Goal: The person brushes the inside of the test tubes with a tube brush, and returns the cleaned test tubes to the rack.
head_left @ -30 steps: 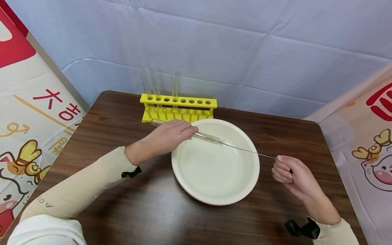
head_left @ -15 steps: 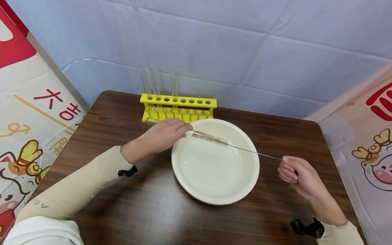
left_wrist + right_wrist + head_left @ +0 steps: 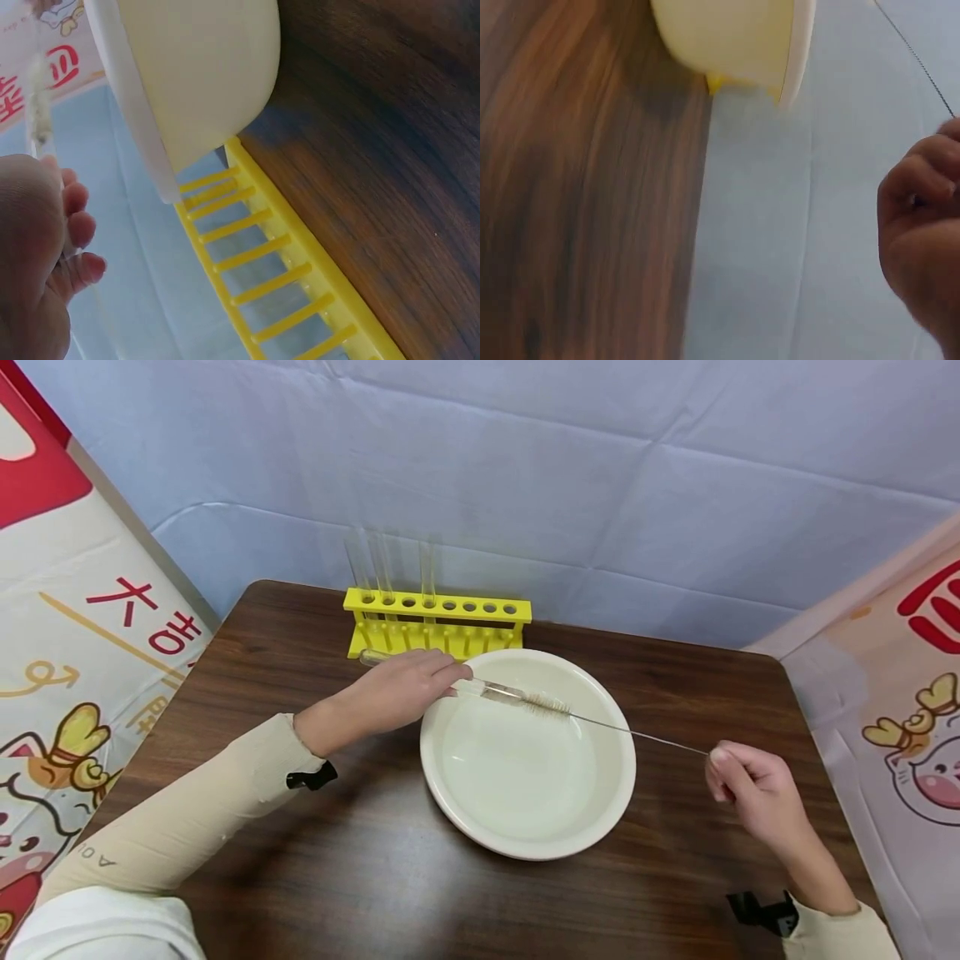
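My left hand (image 3: 405,691) grips a clear glass test tube (image 3: 495,692) above the left rim of a white basin (image 3: 442,806). The tube's rounded end sticks out to the left behind the hand, and its mouth points right, over the basin. In my right hand (image 3: 761,789) is the thin twisted wire handle of a test tube brush (image 3: 547,705), pinched right of the basin. Most of the brush's pale bristles show outside the tube's mouth; the tip seems to be just inside. The left wrist view shows fingers (image 3: 79,225) curled round the tube.
Behind the basin stands a yellow test tube rack (image 3: 438,603) with 3 upright glass tubes (image 3: 428,568) in its left part. The basin holds what looks like clear water. A dark wooden table (image 3: 337,860) carries everything, with a pale cloth backdrop (image 3: 525,468) behind it.
My right hand has moved right and drawn the brush outward, so more bristles show beyond the tube's mouth. My left hand has shifted slightly left with the tube.
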